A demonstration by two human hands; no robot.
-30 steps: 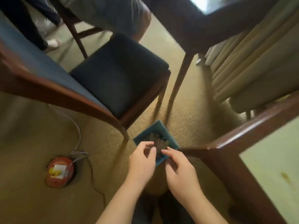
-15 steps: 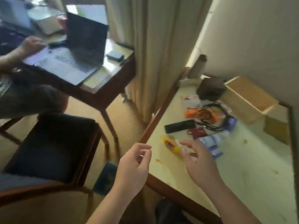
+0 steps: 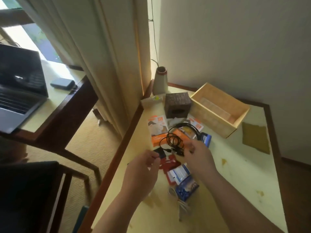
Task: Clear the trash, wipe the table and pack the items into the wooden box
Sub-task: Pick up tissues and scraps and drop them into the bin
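The left hand [image 3: 143, 167] hovers near the worktop's [image 3: 235, 179] left edge with fingers [image 3: 154, 157] loosely curled, whether they pinch anything I cannot tell, and the right hand [image 3: 199, 157] beside it hangs relaxed, holding nothing, over a coiled black cable [image 3: 173, 140]. Around them lie orange packets [image 3: 158, 140], a red packet [image 3: 168, 163] and blue-and-white packets [image 3: 183, 179], crowding the worktop's left half; its right half shows only stains [image 3: 223, 161] and a brown cloth [image 3: 255, 140]. The wooden box [image 3: 218, 110] stands open near the far edge, touching a dark tissue box [image 3: 177, 102], with a vase [image 3: 160, 81] in the far left corner.
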